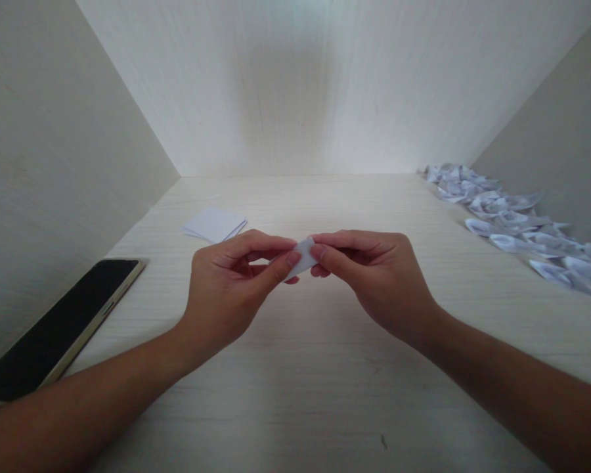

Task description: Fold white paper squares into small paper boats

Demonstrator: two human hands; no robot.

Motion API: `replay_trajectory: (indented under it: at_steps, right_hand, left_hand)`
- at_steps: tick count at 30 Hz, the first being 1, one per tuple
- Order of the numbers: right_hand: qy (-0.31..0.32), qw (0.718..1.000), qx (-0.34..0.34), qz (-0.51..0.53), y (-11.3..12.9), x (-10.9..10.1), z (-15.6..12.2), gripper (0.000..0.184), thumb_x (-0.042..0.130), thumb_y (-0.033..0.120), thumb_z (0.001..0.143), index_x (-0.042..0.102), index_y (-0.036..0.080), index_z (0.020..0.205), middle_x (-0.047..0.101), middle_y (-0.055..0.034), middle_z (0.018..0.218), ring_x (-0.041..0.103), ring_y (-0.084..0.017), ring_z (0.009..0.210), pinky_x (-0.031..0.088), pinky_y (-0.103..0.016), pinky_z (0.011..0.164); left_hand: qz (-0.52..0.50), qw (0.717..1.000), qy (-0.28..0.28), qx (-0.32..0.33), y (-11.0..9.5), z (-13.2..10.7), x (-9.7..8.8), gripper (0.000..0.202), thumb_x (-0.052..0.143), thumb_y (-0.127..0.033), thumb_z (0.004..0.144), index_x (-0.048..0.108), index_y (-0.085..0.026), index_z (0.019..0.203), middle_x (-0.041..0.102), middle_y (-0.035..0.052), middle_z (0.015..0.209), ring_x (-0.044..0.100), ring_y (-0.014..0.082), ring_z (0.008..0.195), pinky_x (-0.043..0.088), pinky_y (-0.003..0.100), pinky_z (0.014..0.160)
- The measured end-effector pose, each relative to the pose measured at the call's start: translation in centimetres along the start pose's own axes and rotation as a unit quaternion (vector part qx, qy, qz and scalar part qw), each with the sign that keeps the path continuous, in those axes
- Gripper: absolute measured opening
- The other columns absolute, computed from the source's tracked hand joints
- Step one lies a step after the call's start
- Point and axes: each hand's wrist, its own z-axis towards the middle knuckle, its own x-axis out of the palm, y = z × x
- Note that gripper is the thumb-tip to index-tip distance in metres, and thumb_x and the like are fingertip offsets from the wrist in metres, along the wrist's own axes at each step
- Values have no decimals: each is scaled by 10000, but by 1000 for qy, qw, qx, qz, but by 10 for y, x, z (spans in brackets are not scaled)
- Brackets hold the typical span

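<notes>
Between my two hands is a small folded piece of white paper (303,257), held above the table. My left hand (239,269) pinches its left end between thumb and fingers. On the other side, my right hand (374,266) grips the right end, thumb on the near face. The fingertips cover part of the paper, so its full shape is hidden. Just behind my left hand lies a stack of white paper sheets (214,223) on the table.
A phone (64,318) with a dark screen lies at the left by the side wall. Along the right wall spreads a pile of many folded white paper pieces (512,220). Pale panels (300,98) enclose the wood-grain table (295,394) at the back and sides.
</notes>
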Motion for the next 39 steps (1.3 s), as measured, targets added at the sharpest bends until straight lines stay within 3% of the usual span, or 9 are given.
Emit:
replay_trajectory:
  at_steps: [15, 24, 29, 34, 39]
  right_hand:
    - [6, 999, -13, -44, 1, 1, 0, 113, 942, 234, 764, 886, 232, 862, 830, -15, 779, 718, -129, 626, 622, -246, 607]
    - [46, 996, -25, -70, 2, 2, 0, 89, 852, 152, 831, 883, 235, 837, 816, 10, 742, 701, -112, 646, 565, -215, 609]
    - [54, 991, -41, -119, 1, 0, 0, 84, 800, 170, 874, 867, 207, 840, 811, 0, 750, 687, -115, 662, 528, -231, 604]
    - [52, 994, -32, -95, -3, -3, 0, 10, 837, 194, 850, 839, 188, 858, 803, -3, 762, 684, -113, 664, 532, -234, 610]
    - [34, 997, -12, -64, -6, -4, 0, 186, 937, 204, 758, 791, 178, 870, 785, -3, 771, 705, -130, 693, 559, -242, 631]
  left_hand:
    - [4, 1000, 30, 5, 1, 2, -1, 121, 858, -121, 807, 864, -231, 855, 804, -29, 744, 753, 111, 625, 654, 175, 582]
    - [-1, 999, 53, 12, 7, -1, -4, 113, 844, -160, 846, 869, -250, 908, 815, -20, 815, 775, 122, 726, 659, 184, 631]
    - [14, 998, 53, 30, 6, -1, -4, 124, 836, -147, 850, 872, -247, 914, 805, -7, 813, 763, 122, 734, 639, 180, 610]
    - [9, 997, 65, 36, 5, 0, -3, 156, 805, -133, 865, 874, -253, 937, 793, -9, 822, 764, 118, 762, 632, 170, 625]
    - [-2, 997, 72, 4, 5, 1, -4, 99, 822, -149, 852, 856, -227, 903, 810, -2, 810, 777, 131, 728, 645, 185, 621]
